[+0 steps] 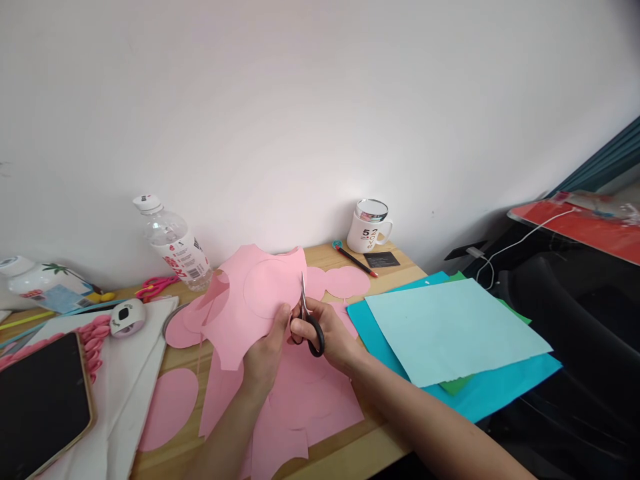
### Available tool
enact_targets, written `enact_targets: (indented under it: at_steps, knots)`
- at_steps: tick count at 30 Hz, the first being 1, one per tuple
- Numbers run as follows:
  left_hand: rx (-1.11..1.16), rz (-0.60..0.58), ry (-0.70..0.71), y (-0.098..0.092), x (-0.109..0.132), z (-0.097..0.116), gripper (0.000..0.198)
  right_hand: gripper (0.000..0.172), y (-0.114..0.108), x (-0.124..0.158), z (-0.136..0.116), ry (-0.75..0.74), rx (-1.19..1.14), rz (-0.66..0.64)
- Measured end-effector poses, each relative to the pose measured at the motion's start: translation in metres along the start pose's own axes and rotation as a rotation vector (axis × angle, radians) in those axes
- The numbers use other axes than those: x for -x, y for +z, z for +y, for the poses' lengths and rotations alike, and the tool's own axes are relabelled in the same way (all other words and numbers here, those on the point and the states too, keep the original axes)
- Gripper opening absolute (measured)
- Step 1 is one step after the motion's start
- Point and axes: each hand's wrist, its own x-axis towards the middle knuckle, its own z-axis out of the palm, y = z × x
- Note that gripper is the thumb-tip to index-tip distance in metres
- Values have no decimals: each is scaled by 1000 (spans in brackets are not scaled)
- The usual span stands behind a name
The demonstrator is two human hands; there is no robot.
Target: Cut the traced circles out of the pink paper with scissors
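My left hand [267,352] pinches the lower right edge of a pink paper sheet [227,337], thumb on its front. A circle is drawn on the sheet, and curved pieces are cut out of its edges. In my right hand [325,327] is a pair of scissors [315,335] with black handles, blades pointing up at the sheet's right edge. Whether the blades are parted is hard to tell. Beneath both hands lie more pink paper offcuts [330,427]. A cut pink paper circle [173,407] rests on the wooden table to the left.
Behind stand a clear plastic bottle [177,247] and a white mug [367,230], with a pencil [356,260] and a dark card [381,259] nearby. Blue and green sheets [455,330] lie at right. A phone [45,407], pink scissors [156,287] and a white device [127,317] lie at left.
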Motion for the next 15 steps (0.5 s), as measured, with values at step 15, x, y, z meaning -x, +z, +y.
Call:
enact_targets:
  at_steps: [15]
  knots:
    - [23, -44, -57, 2, 2, 3, 33, 34, 6, 1, 3, 23, 5, -1]
